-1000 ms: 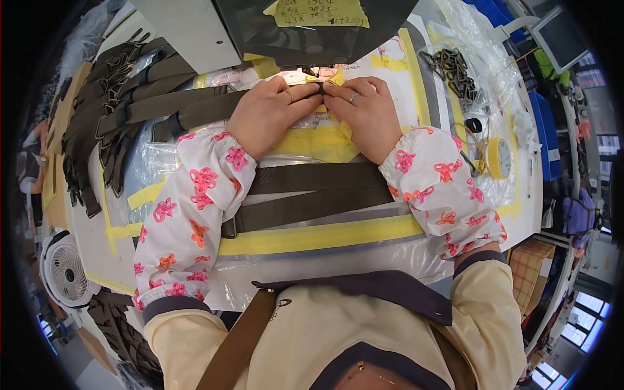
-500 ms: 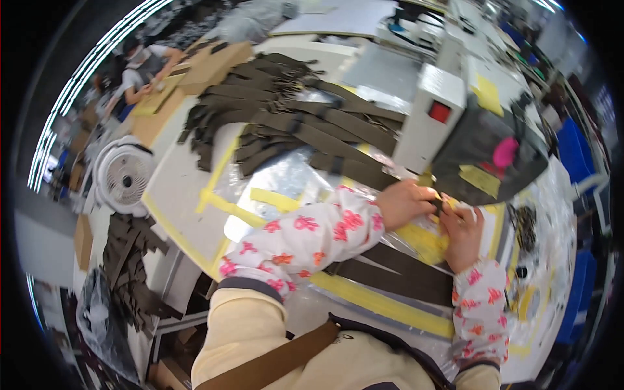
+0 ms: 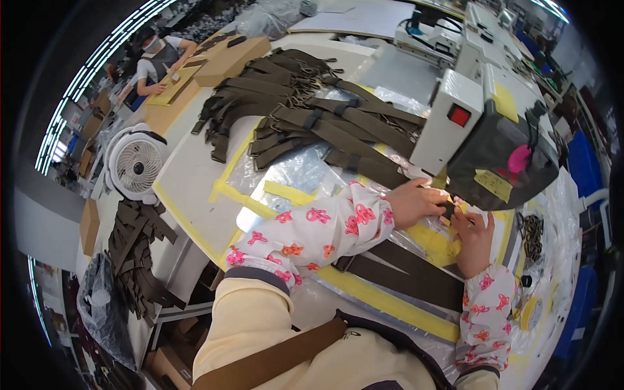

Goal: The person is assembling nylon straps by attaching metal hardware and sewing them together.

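A dark olive webbing strap (image 3: 377, 170) runs from the heap on the table to beneath my left hand (image 3: 419, 203). The fingers of that hand are bent and press on the strap close to the front of the white sewing machine head (image 3: 447, 120). Opposite it, my right hand (image 3: 473, 242) pinches a short dark strap end (image 3: 448, 208) between thumb and fingers. Both hands almost meet at this strap end, over yellow tape on the work surface. Fingers hide most of the spot where the strap lies under the machine.
Many olive straps with metal buckles (image 3: 286, 97) lie heaped beyond my left arm. More straps (image 3: 416, 276) cross the table below my hands. A white fan (image 3: 135, 166) and hanging straps (image 3: 136, 260) stand left. A co-worker (image 3: 159, 62) sits far left. Metal hardware (image 3: 531, 237) lies right.
The whole view has shifted slightly, so the scene sits farther right. Both hands stay at the strap by the machine, with only small finger movement.
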The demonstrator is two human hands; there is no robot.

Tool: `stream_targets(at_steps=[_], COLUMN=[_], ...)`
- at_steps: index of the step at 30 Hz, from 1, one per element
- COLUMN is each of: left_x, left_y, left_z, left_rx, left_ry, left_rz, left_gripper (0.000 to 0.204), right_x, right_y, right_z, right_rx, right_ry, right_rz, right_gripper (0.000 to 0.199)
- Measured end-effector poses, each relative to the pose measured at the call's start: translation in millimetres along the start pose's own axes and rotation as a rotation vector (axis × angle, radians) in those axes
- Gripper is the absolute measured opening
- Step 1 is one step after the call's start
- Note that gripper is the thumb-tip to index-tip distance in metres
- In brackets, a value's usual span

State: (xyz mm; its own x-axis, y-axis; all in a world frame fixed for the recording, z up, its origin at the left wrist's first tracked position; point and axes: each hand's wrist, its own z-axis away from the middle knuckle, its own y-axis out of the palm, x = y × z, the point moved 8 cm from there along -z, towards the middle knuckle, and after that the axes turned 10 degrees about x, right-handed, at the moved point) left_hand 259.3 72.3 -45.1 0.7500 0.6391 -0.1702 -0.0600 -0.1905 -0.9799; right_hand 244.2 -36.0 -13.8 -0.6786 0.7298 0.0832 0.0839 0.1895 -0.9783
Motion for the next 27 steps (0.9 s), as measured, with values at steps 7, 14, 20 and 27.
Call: stream_targets(at_steps=[7,14,20,27], left_x=[14.7,11.2,12.3,23.1], left_y=[-0.7,-1.3,-2.5,-9.0], left_z=[5.6,1.8,-0.6,-3.8], left_rx=[-0.068,-0.068,-0.067,-0.182], left_ry=[-0.042,-0.029,0.009,0.035], left_rz=[0.143,0.125,0.108,0.228], left_gripper=[0.042,0.04,0.042,0.035], right_x=[-1.8,-2.4,-7.4,-17.6], right_y=[9.5,9.5,12.3,19.2], right_z=[-4.9,-2.8,-1.7,-10.7], right_rx=[0.007,0.111,0.126,0.212], right_ry=[0.017,0.085,0.094,0.154], right_rz=[0.081,0.102,0.12,0.103], right_gripper=[0.026,0.034,0.038,0.039])
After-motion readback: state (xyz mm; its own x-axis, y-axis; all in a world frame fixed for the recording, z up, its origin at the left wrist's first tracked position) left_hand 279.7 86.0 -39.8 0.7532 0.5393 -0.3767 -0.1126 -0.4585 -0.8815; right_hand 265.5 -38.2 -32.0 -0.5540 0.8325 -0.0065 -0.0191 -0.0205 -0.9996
